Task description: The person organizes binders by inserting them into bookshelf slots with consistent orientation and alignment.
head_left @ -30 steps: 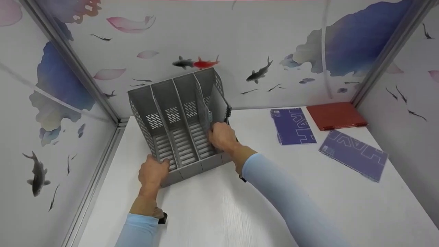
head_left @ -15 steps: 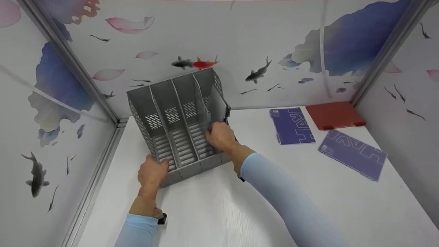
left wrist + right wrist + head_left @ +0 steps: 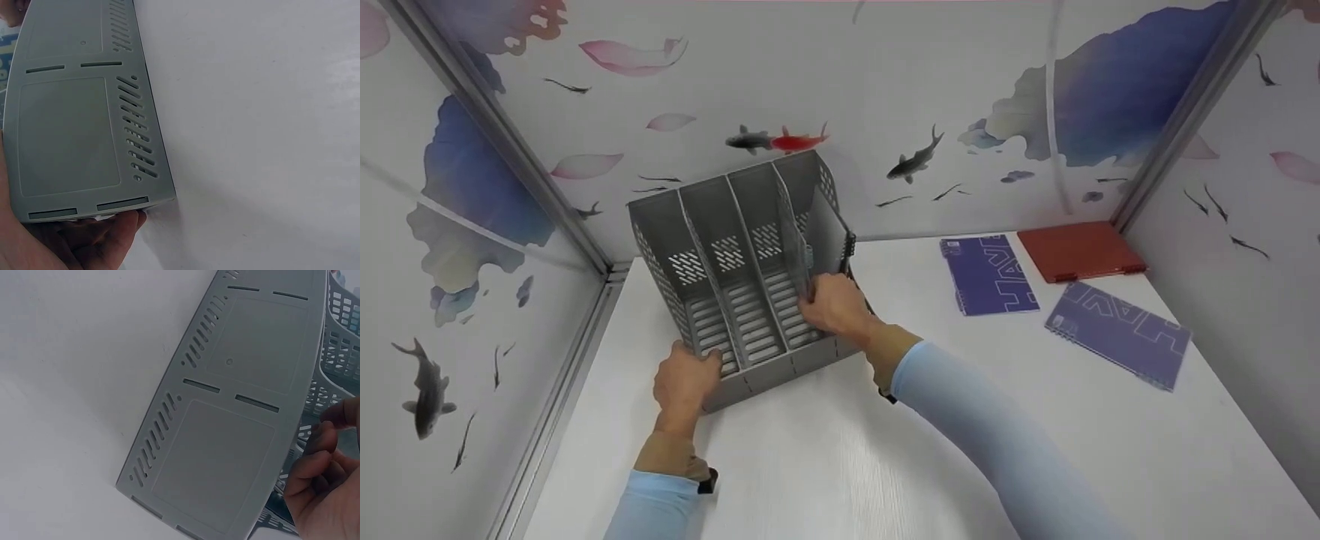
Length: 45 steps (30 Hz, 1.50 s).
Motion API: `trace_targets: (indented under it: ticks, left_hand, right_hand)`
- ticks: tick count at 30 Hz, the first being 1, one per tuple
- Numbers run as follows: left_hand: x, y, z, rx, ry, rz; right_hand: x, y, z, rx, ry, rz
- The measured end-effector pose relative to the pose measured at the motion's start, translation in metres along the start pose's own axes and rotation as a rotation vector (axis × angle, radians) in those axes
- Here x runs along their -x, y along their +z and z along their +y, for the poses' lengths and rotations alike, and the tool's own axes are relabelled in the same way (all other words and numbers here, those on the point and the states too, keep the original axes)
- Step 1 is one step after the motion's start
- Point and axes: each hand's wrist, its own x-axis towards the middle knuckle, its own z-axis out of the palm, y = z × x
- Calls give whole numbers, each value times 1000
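A grey file organizer with upright dividers sits tilted at an angle near the back wall. My left hand grips its front left corner; in the left wrist view the left hand's fingers curl under the end of its front panel. My right hand is at the rightmost compartment, its curled thumb and fingers about the front edge of a divider. In the right wrist view the right hand partly hides that edge. A grey board or cover with a black spiral edge stands at the far right of the organizer.
Two purple spiral notebooks lie on the white table to the right: an upright one and a slanted one. Behind them is a reddish-brown notebook. Printed walls close in the table at the back and sides.
The whole head view has shifted slightly to the left. Both hands keep the same places on the organizer, and the notebooks have not moved on the table.
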Motion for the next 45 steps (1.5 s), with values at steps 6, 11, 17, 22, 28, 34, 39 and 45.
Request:
trace_targets:
  ticks: [6, 11, 17, 22, 28, 34, 39, 45]
  left_hand:
    - [-2, -2, 0, -5, -11, -9]
    - [-3, -2, -1, -9, -12, -17]
    - [-2, -3, -3, 3, 3, -1]
    - [-1, -2, -3, 12, 32, 32]
    - [0, -3, -3, 9, 30, 33]
    - [-1, -3, -3, 9, 30, 22]
    - [0, -2, -4, 7, 22, 17]
    - [0, 0, -3, 11, 27, 8]
  right_hand:
    - [5, -7, 3, -5, -2, -12]
    - [9, -17, 8, -3, 6, -41]
    - [14, -28, 16, -15, 7, -64]
    - [18, -36, 26, 5, -4, -53]
    - [21, -49, 43, 23, -9, -30]
    - [25, -62, 60, 62, 4, 0]
    - [27, -71, 75, 62, 48, -13]
    - [31, -81, 96, 85, 82, -23]
